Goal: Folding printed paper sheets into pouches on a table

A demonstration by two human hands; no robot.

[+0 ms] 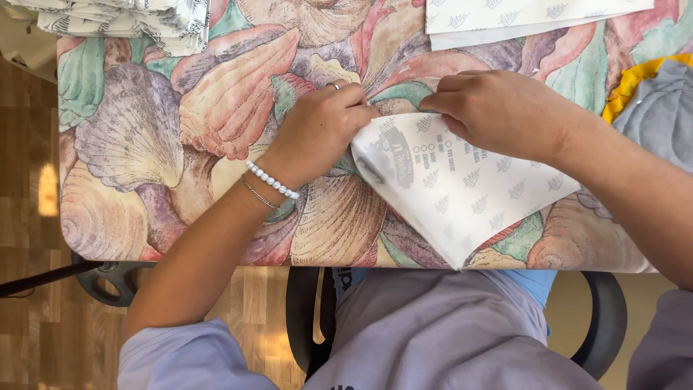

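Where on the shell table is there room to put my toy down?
Free: the shell cloth left of the left hand, below the folded stack. Crowded: the middle, where both hands pinch the white sheet, right hand on top.

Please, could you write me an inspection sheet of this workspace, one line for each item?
Surface: table under a shell-patterned cloth.
Job's things: white printed paper sheet, folded, one corner over the near edge.
Clutter: stack of folded printed papers far left; more sheets far right; grey garment with yellow trim at right.
Grippers: left hand and right hand both pinch the sheet's top fold with the fingers.
Cables: nothing seen.
Surroundings: wooden floor, chair base.
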